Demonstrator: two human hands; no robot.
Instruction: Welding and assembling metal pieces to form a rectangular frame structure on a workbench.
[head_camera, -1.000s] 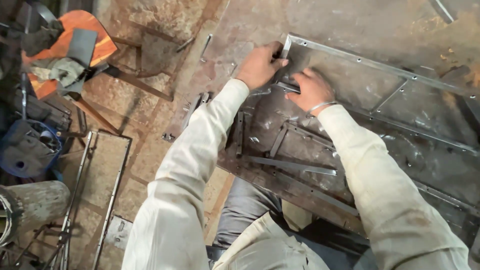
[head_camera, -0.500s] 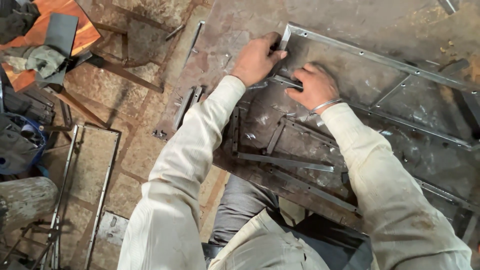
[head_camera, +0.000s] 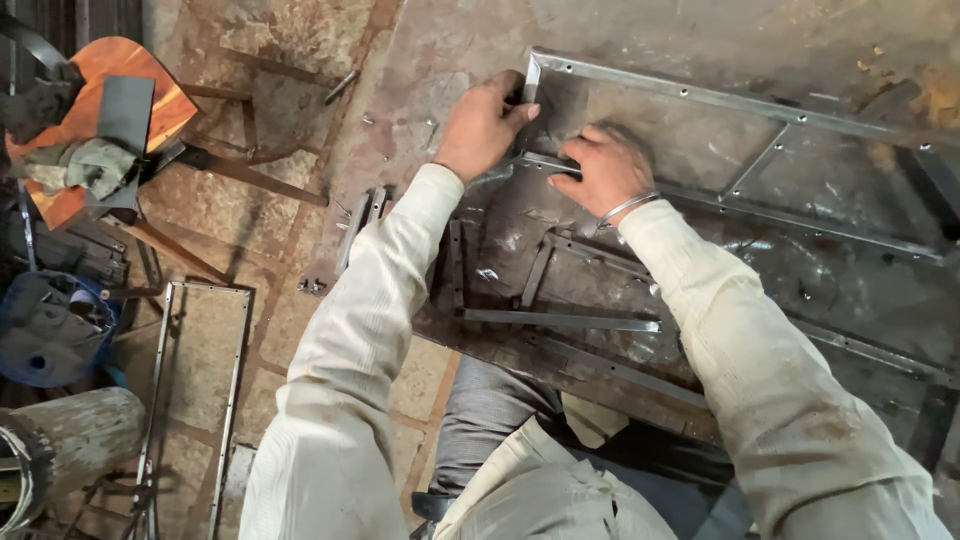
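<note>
Steel frame (head_camera: 700, 95), one, thin and drilled: left hand (head_camera: 480, 125) pinching its corner, right hand (head_camera: 600, 170) pressing curled fingers on its lower bar.

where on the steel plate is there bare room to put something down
Bare plate lies above the metal frame, along its top rail, and inside it right of the right hand. Crowded: loose flat bars below both hands; left hand grips the frame corner.
</note>
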